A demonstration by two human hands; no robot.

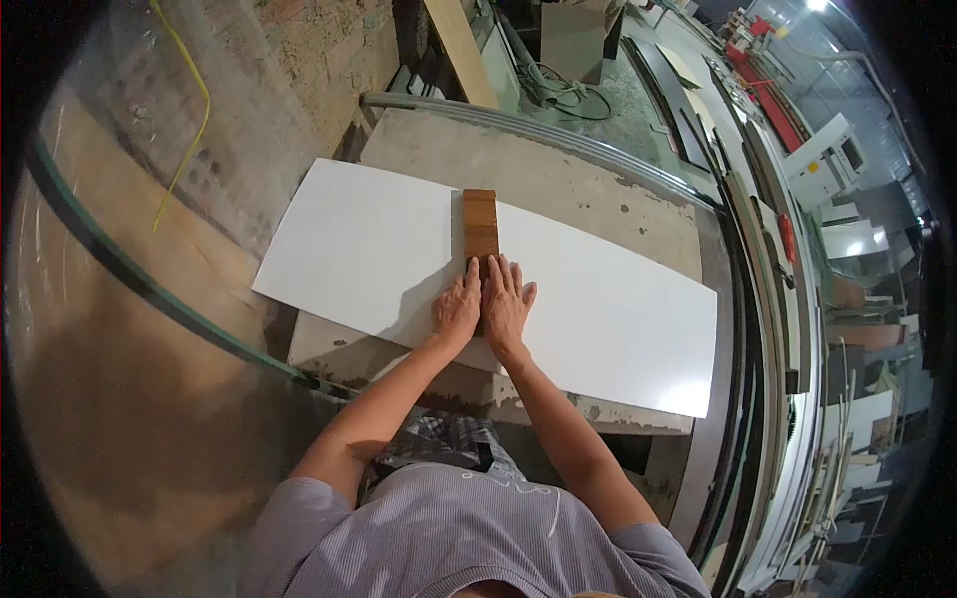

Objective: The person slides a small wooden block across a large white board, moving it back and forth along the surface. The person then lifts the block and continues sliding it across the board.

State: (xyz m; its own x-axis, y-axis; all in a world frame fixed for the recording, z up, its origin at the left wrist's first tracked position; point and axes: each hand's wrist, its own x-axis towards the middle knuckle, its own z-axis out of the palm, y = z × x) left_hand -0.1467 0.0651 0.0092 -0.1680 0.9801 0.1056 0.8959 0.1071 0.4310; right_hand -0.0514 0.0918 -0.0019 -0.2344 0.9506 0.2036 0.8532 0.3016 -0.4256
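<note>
A long white panel lies flat on a worn work table. Across its middle runs a brown wood-grain strip, seemingly lying on the panel. Both hands rest on the near part of this strip. My left hand is at its left edge, fingers stretched forward. Beside it, my right hand lies with fingers extended and slightly apart, the thumb out over the white panel. The strip's near end is partly hidden under the hands.
A metal rail borders the table's far side. Large sheets wrapped in clear plastic stand on the left, with a yellow strap above. Coiled cable lies on the floor beyond. Long boards are stacked to the right.
</note>
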